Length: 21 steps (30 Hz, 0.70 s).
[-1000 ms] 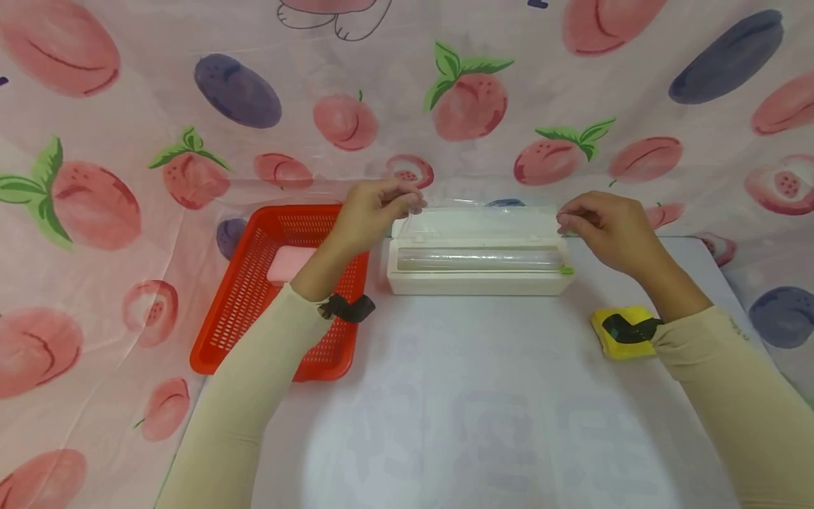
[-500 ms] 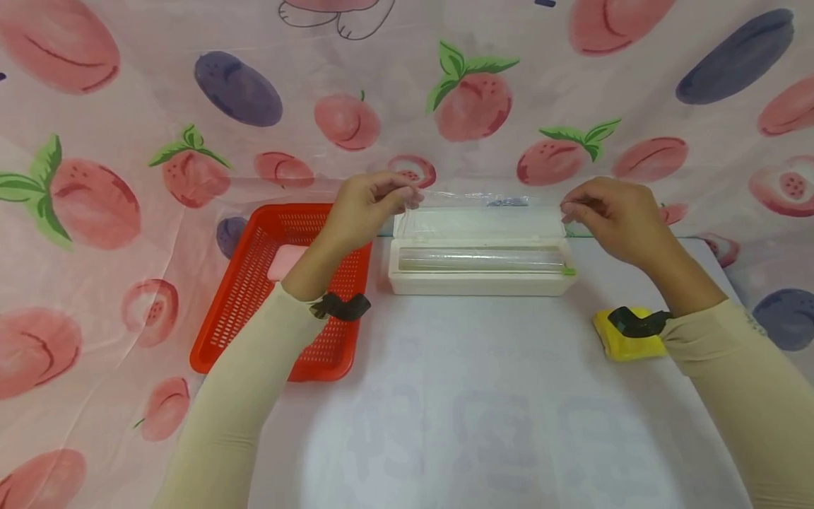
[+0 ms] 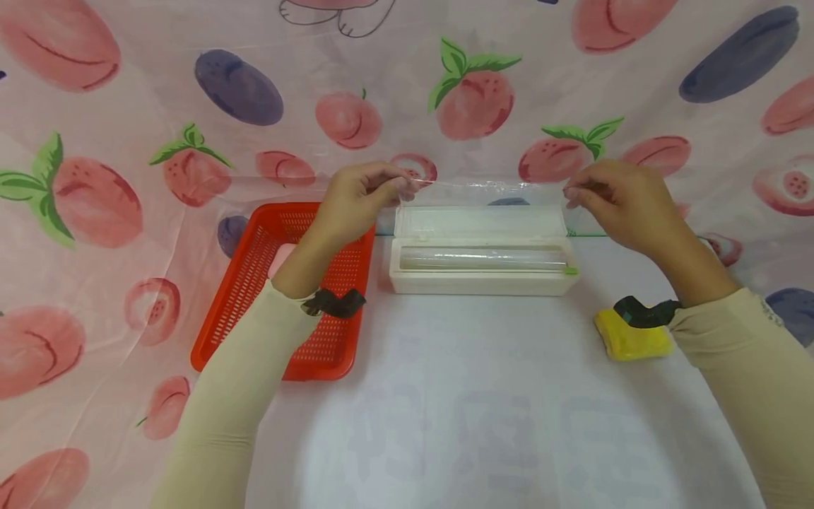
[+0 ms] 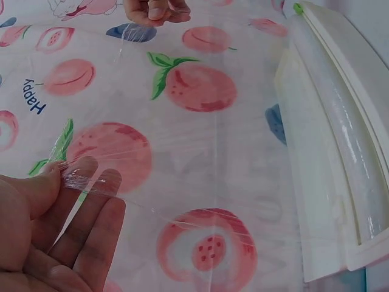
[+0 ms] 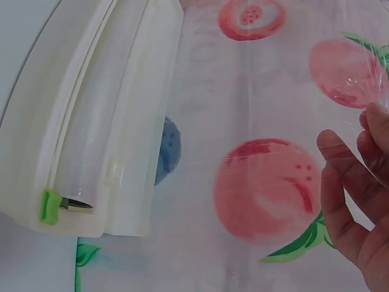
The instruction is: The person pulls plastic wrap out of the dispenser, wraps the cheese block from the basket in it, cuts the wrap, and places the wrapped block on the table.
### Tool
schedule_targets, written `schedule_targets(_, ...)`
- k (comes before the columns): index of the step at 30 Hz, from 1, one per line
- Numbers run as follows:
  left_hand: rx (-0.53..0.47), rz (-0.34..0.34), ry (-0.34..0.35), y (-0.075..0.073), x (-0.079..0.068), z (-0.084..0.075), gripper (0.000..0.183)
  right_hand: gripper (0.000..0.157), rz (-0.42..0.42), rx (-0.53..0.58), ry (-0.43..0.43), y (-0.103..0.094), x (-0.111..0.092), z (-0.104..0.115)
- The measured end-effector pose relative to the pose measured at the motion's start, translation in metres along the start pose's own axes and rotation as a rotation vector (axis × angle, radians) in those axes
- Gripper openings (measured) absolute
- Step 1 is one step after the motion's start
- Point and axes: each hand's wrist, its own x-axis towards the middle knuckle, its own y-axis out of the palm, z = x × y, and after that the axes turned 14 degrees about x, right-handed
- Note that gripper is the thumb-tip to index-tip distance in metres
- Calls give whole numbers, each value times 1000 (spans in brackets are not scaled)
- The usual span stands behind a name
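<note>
A sheet of clear plastic wrap (image 3: 492,187) stretches between my hands, above and behind its white dispenser box (image 3: 483,284). My left hand (image 3: 362,201) pinches one corner of the film between thumb and fingers; in the left wrist view the film bunches at the fingertips (image 4: 109,176). The other corner is pinched by my right hand (image 3: 626,205). The box lid (image 3: 480,223) is tipped back, and the roll of wrap (image 3: 483,258) lies inside. A green slider (image 5: 51,207) sits at the right end of the box. How far the transparent film reaches is hard to see.
Left of the box stands a red perforated basket (image 3: 203,353) with a pink block (image 3: 280,258) inside, partly hidden by my left arm. A folded yellow cloth-like item (image 3: 632,338) lies by my right wrist. Behind the white table (image 3: 470,396) hangs a fruit-print curtain (image 3: 381,63).
Both hands have risen a little and moved slightly apart, drawing the film higher behind the box. The box, basket and yellow item have stayed in place.
</note>
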Motion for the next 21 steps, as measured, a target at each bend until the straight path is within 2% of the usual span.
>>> schedule_targets(3,0,4,5,-3,1,-1,17,12,7,-12,9,-3,3,3)
schedule_targets(10,37,22,-13,-12,3,-5,17,23,21,31,119,-6,7,11)
schedule_targets(15,66,25,-25,-17,5,-9,16,22,5,18,110,-8,10,15)
schedule_targets(21,45,31,-29,-21,5,-15,19,23,-6,14,117,-10,12,19)
